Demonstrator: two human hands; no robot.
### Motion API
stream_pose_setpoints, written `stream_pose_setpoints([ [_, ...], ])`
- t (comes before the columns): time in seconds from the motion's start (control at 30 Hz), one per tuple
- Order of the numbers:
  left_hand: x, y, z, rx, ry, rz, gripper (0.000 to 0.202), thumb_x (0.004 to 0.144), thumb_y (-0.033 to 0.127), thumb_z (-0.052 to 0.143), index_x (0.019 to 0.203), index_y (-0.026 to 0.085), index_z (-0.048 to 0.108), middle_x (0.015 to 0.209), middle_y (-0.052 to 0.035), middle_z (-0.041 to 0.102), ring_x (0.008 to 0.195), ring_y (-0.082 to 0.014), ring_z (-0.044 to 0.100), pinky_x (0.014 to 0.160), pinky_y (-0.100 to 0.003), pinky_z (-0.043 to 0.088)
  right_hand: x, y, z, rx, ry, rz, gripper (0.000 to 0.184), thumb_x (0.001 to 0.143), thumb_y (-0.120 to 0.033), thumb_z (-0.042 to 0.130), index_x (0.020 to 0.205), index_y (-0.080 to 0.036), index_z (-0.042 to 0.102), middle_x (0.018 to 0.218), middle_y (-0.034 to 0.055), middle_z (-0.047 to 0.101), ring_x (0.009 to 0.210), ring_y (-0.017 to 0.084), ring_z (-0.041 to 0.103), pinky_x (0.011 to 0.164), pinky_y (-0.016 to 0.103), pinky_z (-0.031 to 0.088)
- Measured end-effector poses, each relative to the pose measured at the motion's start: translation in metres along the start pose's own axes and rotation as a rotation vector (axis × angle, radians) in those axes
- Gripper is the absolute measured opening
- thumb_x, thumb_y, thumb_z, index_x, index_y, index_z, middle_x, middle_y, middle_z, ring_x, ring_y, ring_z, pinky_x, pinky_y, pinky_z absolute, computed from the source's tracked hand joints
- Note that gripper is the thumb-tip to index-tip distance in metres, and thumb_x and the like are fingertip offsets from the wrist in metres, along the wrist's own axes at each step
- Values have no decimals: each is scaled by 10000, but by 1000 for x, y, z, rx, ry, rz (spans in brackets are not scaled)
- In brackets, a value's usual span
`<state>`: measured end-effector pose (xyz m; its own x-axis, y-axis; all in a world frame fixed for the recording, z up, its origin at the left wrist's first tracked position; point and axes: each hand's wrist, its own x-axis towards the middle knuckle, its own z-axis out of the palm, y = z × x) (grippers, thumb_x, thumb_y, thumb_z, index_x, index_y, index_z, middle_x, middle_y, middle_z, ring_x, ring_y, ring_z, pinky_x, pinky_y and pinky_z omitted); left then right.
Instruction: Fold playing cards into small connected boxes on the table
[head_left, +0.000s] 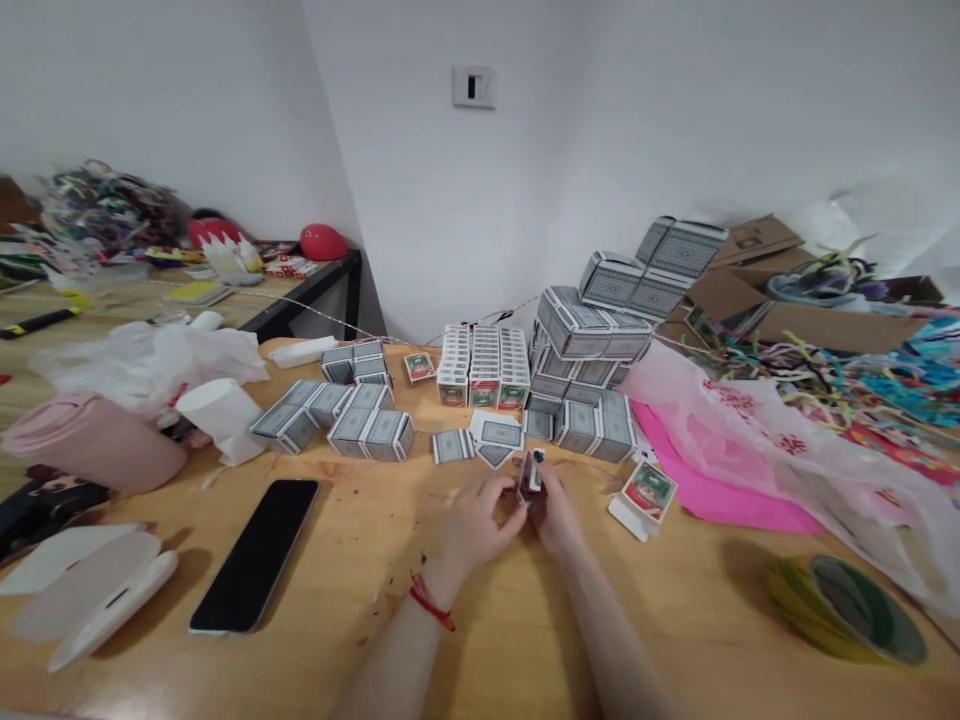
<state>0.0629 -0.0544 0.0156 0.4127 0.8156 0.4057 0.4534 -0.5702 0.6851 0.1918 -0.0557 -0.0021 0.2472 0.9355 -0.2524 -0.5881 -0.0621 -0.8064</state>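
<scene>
Both my hands meet at the middle of the wooden table [360,600]. My left hand [480,520] and my right hand [553,510] are closed together on a small deck of playing cards [530,476], held on edge between the fingers. A red string is tied round my left wrist. Just beyond my hands lie a few loose cards [496,437], face down. To the right sits a small green and red card box [646,492], resting on a white piece.
Stacks of grey patterned card packs [592,330] and small boxes [484,365] fill the back of the table. A black phone [256,553] lies at the left, near white plastic [150,360] and a pink roll [90,440]. Pink plastic bag [750,430] and tape roll [847,610] are at the right.
</scene>
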Motion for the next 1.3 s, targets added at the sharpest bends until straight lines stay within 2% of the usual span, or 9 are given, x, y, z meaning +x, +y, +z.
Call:
stream_pose_setpoints([
  [0.1, 3, 4, -3, -73, -31, 9, 112, 715, 212, 598, 811, 196, 543, 1171, -86, 526, 1107, -216, 497, 927, -386, 429, 0, 4, -2, -81, -17, 12, 280, 650, -444, 671, 761, -190, 631, 697, 18, 640, 589, 147, 557, 519, 246, 418],
  [0.17, 4, 3, -4, -103, -41, 5, 79, 717, 201, 598, 753, 190, 529, 1245, -95, 473, 1162, -223, 455, 965, -406, 401, 0, 6, -2, -140, -46, -24, 279, 644, -451, 672, 724, -191, 606, 641, 9, 611, 569, 145, 538, 501, 240, 399],
  [0.3, 4, -3, -3, -97, -40, 13, 61, 734, 195, 577, 712, 190, 520, 1184, -88, 514, 1140, -209, 474, 957, -391, 409, -1, 5, -3, -203, -77, -95, 307, 632, -453, 681, 605, -199, 510, 536, -43, 506, 498, 114, 463, 483, 225, 356],
  [0.43, 4, -8, -3, -48, -9, -3, 72, 732, 180, 566, 701, 192, 503, 1147, -86, 515, 1120, -205, 488, 918, -363, 434, 0, 0, -7, -312, -58, -154, 322, 645, -464, 674, 613, -199, 494, 554, -50, 496, 518, 112, 442, 521, 233, 344],
  [0.63, 4, -10, -4, -7, -78, 27, 128, 677, 90, 555, 684, 193, 480, 1171, -73, 502, 1043, -194, 534, 838, -322, 468, -3, -5, -4, -405, -114, -201, 332, 634, -446, 693, 593, -198, 475, 541, -60, 465, 519, 106, 418, 529, 233, 324],
  [0.83, 4, -10, -2, 48, -74, -17, 118, 662, 86, 538, 682, 193, 494, 1145, -78, 521, 982, -207, 561, 793, -336, 485, -4, -3, -3, -376, -107, -198, 313, 676, -444, 655, 606, -195, 480, 567, -51, 469, 536, 105, 420, 534, 230, 335],
  [1.03, 4, -10, -1, 54, -65, -2, 116, 649, 84, 539, 665, 190, 495, 1153, -90, 531, 975, -213, 568, 812, -350, 480, -7, -6, 2, -522, -108, -212, 338, 635, -455, 674, 581, -194, 465, 538, -56, 450, 517, 103, 399, 514, 224, 312],
  [1.3, 5, -14, -1, 85, -18, 10, 133, 630, 76, 531, 701, 184, 500, 1136, -89, 545, 1021, -223, 543, 842, -361, 465, -6, -7, 2, -554, -165, -164, 385, 602, -491, 688, 554, -188, 456, 543, -44, 487, 528, 107, 422, 535, 231, 320],
])
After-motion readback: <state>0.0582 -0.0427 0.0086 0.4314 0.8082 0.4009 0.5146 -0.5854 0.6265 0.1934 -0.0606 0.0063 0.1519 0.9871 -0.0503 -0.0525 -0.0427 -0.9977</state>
